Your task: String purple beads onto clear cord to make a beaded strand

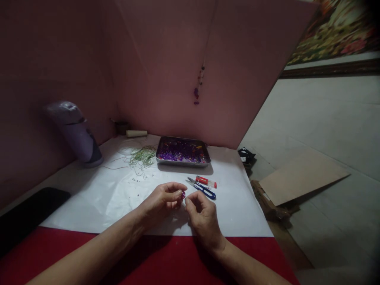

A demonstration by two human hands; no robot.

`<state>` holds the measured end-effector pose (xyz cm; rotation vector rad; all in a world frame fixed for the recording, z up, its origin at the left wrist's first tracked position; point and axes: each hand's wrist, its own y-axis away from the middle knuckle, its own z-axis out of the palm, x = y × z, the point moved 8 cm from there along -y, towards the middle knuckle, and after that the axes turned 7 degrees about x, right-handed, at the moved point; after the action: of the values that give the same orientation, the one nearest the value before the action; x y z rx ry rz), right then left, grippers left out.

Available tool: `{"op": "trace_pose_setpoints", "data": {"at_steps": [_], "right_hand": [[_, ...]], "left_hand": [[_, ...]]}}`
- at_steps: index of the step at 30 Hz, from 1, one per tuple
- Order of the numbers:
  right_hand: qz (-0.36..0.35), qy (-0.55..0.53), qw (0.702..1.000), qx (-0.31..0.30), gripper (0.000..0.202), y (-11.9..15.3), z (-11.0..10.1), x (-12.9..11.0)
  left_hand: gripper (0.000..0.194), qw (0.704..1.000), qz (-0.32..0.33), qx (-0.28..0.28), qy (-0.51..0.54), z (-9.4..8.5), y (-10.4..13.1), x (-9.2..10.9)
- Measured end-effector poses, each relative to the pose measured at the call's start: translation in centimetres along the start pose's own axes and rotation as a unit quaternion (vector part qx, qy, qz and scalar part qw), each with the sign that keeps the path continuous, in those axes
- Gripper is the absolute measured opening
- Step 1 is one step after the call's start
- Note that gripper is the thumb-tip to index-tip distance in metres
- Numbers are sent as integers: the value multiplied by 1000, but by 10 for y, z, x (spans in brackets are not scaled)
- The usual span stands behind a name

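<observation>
Head view: the left hand [164,198] and right hand [205,211] are held over a white sheet [237,213].
Left fingers: a shiny purple piece [183,194] is grasped at the tips.
Right fingers: curled in beside the purple piece; whether anything thin is pinched cannot be told.
Blue snips [198,185], red lighter [202,180]: laid just beyond the right fingers.
Bead tray [181,163]: placed farther beyond the fingers.
Green thread [143,157]: heaped beyond the left fingers, beside the tray.
</observation>
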<state>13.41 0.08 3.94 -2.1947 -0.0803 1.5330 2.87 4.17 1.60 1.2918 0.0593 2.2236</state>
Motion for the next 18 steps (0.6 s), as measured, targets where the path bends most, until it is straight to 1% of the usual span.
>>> {"op": "trace_pose_setpoints", "data": {"at_steps": [3, 7, 14, 18], "right_hand": [[-11, 7, 1000, 2, 15, 0, -1, -3], [-19, 9, 1000, -1, 13, 0, -1, -7], [-14, 5, 1000, 3, 8, 1, 0, -2], [-11, -13, 1000, -4, 10, 2, 0, -2]], "left_hand": [[24, 1000, 3, -3, -5, 2, 0, 0], [23, 1000, 7, 6, -7, 2, 0, 2], [25, 1000, 13, 16, 2, -2, -2, 3], [23, 1000, 23, 6, -1, -1, -3, 4]]}}
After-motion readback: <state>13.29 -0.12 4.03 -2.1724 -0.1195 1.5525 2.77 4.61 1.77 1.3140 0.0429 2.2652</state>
